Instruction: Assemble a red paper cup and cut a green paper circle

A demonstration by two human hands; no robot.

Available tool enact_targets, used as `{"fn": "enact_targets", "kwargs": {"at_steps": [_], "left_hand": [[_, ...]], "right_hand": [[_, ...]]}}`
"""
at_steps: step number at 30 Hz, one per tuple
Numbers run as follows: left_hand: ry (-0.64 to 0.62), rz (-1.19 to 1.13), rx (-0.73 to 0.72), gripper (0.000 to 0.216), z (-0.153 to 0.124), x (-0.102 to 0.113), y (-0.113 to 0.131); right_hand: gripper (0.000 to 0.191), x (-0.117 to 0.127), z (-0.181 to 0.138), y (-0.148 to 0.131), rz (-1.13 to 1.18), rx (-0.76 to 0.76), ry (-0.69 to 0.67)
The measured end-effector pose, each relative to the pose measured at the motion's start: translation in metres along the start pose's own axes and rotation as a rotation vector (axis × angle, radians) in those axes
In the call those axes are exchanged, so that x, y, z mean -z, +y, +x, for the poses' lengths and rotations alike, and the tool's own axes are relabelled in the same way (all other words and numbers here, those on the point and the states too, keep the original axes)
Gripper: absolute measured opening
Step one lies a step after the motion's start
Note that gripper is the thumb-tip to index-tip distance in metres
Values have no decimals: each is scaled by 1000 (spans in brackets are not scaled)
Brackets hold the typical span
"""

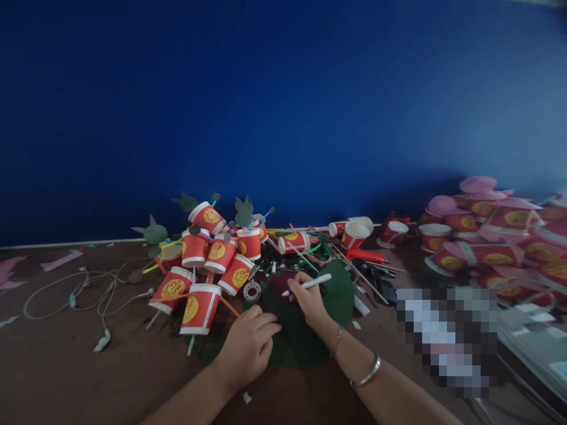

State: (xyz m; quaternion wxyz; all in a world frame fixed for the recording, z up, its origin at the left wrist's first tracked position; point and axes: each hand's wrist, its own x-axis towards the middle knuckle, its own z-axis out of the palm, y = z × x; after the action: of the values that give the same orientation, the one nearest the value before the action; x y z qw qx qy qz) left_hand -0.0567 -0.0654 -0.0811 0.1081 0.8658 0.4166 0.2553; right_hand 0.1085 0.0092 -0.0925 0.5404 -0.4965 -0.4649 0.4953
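Observation:
My right hand [309, 301] is closed around a white marker [319, 281], whose purplish tip points down and left, close to the dark green paper [295, 342]. On the near left part of that paper lies my left hand [250, 342], its fingers loosely bent and stretched forward with nothing visible in them. A dark red patch of paper [278, 284] shows just beyond the marker tip. A roll of tape [253, 299] sits beyond my left hand. Left of it, red paper cups [201, 309] with yellow prints, sticks and green rabbit-like cutouts [244, 212] are heaped together.
Red cups with pink paper tops [511, 218] crowd the right side. An orange-red handled tool [367, 255] and thin sticks lie beyond the green paper. A white cable [104, 341] loops at left near pink paper scraps [61, 261]. A blue wall [274, 118] borders the table's back.

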Motion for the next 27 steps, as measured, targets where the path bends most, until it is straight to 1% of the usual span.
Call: {"fn": "enact_targets", "kwargs": {"at_steps": [2, 5, 8, 10, 13, 16, 18, 22, 24, 27], "left_hand": [[-80, 11, -18, 37, -1, -2, 2], [-193, 70, 9, 41, -1, -3, 2], [-265, 117, 54, 42, 0, -1, 3], [-295, 136, 95, 44, 1, 1, 4], [-313, 140, 154, 44, 2, 1, 4], [-303, 115, 194, 44, 1, 0, 2], [-294, 96, 219, 44, 1, -1, 1], [-311, 86, 220, 44, 2, 0, 2], [-326, 98, 205, 44, 3, 0, 4], [-342, 121, 200, 44, 3, 1, 5]], "right_hand": [[32, 0, 1, -4, 40, -33, -28], [37, 3, 0, -15, 73, -66, -56], [39, 10, -1, -22, 71, -99, -93], [35, 15, -2, -23, 29, -137, -138], [24, 22, -4, -19, -143, -145, -188], [22, 26, -5, -9, -296, -34, -205], [26, 27, -5, -2, -317, 32, -202], [26, 29, -5, 5, -318, 29, -226], [23, 31, -3, 4, -330, 19, -234], [20, 33, -2, -3, -337, 39, -212]]}}
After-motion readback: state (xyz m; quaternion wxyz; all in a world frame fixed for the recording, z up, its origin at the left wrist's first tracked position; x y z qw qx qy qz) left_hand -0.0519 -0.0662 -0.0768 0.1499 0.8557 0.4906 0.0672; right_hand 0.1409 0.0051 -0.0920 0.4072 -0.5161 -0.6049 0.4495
